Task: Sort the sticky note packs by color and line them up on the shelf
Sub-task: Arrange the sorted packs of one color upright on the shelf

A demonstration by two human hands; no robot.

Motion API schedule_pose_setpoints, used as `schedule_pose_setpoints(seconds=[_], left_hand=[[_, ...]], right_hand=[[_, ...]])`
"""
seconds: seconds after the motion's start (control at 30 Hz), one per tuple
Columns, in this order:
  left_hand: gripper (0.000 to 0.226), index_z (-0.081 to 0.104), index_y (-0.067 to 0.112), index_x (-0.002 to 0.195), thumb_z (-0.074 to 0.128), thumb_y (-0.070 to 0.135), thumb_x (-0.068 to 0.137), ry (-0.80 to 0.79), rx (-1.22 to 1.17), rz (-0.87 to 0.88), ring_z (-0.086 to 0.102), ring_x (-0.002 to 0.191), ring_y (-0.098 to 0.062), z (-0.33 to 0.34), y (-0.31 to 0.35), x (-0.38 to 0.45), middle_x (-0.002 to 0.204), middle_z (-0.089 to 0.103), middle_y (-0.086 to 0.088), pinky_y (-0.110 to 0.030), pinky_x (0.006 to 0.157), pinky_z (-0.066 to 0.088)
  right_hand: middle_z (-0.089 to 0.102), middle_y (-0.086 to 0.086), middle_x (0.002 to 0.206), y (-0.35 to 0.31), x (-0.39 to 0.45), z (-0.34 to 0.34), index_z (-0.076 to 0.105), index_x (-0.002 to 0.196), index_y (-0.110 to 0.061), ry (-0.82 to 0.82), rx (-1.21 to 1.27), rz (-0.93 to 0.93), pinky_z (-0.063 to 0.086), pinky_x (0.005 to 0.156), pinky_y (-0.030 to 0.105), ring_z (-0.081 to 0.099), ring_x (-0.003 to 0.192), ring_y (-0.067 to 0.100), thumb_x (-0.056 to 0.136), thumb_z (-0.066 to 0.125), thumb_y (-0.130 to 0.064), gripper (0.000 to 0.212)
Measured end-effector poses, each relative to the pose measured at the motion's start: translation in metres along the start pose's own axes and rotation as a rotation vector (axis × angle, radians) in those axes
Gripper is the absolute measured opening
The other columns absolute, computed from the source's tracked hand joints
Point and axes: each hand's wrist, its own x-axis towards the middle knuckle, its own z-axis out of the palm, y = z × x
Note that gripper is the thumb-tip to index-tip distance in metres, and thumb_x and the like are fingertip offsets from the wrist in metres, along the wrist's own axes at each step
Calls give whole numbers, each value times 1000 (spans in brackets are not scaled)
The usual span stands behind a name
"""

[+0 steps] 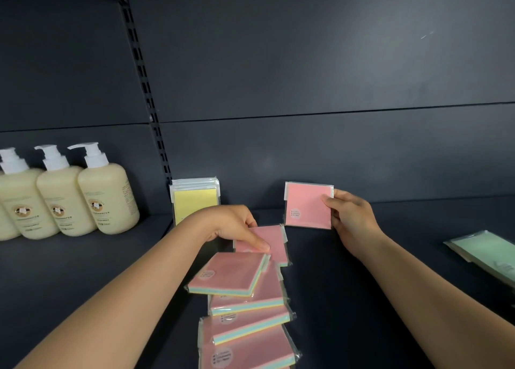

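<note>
Nearest cam: pink-topped packs [248,338] are lying overlapped in a loose, slanted row running from near edge toward the far wall, wrappers glossy. Left hand [234,226] is reaching in from the left, thumb and fingers pinching the far flat pink pack [271,240], which is partly resting over the next one in the row. Right hand [349,215] is holding an upright pink pack [308,205] by its right edge, fingers curled round it, bottom edge close to or touching the shelf [362,271].

Yellow packs [195,198] are standing against the back wall, far left; green packs [485,250] are lying flat, far right. Pump bottles [69,198] are sitting further left.

Risks, imo: upright pink pack is getting support only from the hand, so letting go w/o a lean probably tips it. Pulling the pinched pack could be dragging its slick neighbours askew.
</note>
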Motion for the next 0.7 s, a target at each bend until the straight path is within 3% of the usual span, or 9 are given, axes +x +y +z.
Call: schedule_pose_setpoints(seconds=[0.17,0.33,0.47,0.57,0.7], left_hand=[[37,63,14,99,81,29,70,139,-93,5,57,84,-14,-3,-4,-3,90,64,0,-26,80,45],[39,59,8,112,72,-2,76,338,-662,100,62,83,-18,-2,-10,4,95,66,-7,-23,72,48],[32,60,8,109,67,-5,80,573,-972,177,61,81,-19,8,-8,12,89,64,-5,-28,76,48],[27,61,17,97,64,-4,83,564,-1071,226,63,86,-19,12,-8,12,94,66,-4,-32,85,49],[25,61,14,106,59,-3,87,430,-1160,283,66,83,-15,11,-10,11,96,67,-5,-25,74,53]], right_hand=[[70,12,101,-4,1,-3,63,112,-3,15,79,8,53,69,26,68,86,19,90,57,-1,22],[70,13,107,-6,5,-7,63,116,-1,26,201,-10,54,83,30,68,96,22,89,56,1,27],[71,13,108,-6,2,-2,63,115,-1,-83,188,-48,52,90,35,67,100,24,91,55,-2,25],[70,13,105,-2,-3,4,62,111,-1,-161,111,-76,53,84,33,69,95,21,91,55,-1,21],[70,14,105,2,-8,11,61,109,0,-172,-28,-96,55,82,31,68,95,22,90,55,2,20]])
